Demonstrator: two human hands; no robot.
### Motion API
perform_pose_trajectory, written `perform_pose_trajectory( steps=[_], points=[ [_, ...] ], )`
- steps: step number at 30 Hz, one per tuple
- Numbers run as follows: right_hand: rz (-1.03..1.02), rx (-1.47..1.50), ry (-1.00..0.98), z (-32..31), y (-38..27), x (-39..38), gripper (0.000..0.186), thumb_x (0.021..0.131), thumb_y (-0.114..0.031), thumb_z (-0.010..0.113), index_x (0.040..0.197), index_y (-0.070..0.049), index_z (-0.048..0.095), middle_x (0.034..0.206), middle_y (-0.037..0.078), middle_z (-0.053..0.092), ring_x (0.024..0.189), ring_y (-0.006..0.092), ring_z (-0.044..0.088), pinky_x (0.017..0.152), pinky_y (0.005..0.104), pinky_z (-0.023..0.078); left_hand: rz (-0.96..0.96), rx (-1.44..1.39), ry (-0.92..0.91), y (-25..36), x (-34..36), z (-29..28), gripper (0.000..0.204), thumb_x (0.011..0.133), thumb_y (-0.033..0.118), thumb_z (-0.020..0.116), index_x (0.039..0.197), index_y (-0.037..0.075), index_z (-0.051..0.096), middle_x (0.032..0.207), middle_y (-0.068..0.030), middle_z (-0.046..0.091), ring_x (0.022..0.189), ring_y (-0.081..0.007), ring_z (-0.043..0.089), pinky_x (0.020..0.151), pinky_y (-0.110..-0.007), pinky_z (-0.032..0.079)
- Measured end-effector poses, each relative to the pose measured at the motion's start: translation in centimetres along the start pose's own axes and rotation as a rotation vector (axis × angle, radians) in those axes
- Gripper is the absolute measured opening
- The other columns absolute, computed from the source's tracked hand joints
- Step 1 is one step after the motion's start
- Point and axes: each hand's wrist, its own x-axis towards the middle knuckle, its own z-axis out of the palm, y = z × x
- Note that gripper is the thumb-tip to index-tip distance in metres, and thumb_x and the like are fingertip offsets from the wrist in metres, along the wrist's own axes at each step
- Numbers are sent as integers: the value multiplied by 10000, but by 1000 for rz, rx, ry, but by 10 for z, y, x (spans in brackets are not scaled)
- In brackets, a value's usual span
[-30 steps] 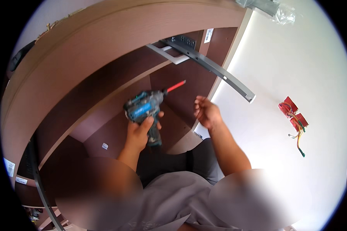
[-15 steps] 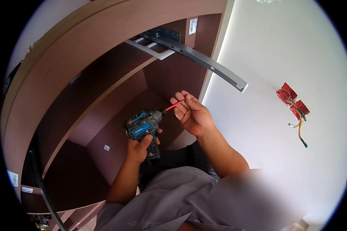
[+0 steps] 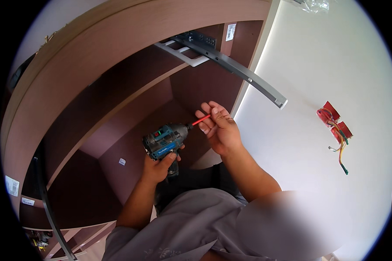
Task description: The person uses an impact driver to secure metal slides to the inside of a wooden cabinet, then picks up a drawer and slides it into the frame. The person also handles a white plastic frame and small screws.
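Cabinet [image 3: 117, 30]: grey slide rail [image 3: 233, 66] sticks out past its right edge, near the top right corner. Power driver [image 3: 165, 139] held in front of the lower opening, left of that edge. Left hand [image 3: 159, 168] wrapped around the driver's handle. Right hand [image 3: 222, 132] pinching the red bit [image 3: 200, 120] at its tip. Bit's long axis runs from the chuck up-right to those fingertips; right hand's nearer the rail.

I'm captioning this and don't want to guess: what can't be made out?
Head view:
- Red driver bit: tip hidden by the right hand.
- Impact driver: grip partly covered by the left hand.
- Clear plastic: cut off by the top edge.
- Lower-left clutter: too small to identify.
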Motion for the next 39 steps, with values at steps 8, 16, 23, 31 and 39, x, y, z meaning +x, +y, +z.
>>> perform_pose_trajectory(
  steps=[8,16,23,31,39],
  points=[
    [102,-85,-122,3,2,-13,472,1041,-355,601,1383,-40,519,1240,131,675,1093,270,689,866,365,560,-89,-388,162,53,20,5,501,1025,336,584,1393,4,507,1166,-164,695,775,-187,680,684,-310,581],
    [302,-253,123,-90,12,-53,288,1020,-275,614,1205,-54,620,984,70,702,866,193,680,726,314,504,-211,-695,135,136,147,-67,567,1042,395,531,1431,-10,454,1251,-142,664,856,-220,702,689,-445,594],
    [76,-239,244,-120,-11,-58,277,987,-248,638,1210,-88,607,1032,40,682,894,189,647,761,332,480,-53,-491,238,119,289,-98,466,1007,273,615,1342,-27,492,1142,-280,626,851,-316,696,711,-396,648],
    [-632,-312,-128,-4,-89,-25,763,916,-187,692,1578,-67,332,1626,159,346,1519,342,316,1226,481,281,-30,-582,166,87,332,-127,469,1001,241,634,1354,-29,484,1183,-274,600,900,-333,681,741,-408,651],
    [-697,-300,-28,-1,-86,-23,573,975,-92,591,1522,-57,427,1608,165,380,1451,372,436,1138,440,451,-100,-578,152,67,360,-160,465,1020,181,625,1385,-42,444,1252,-259,581,1059,-383,681,808,-439,665]
  ],
)
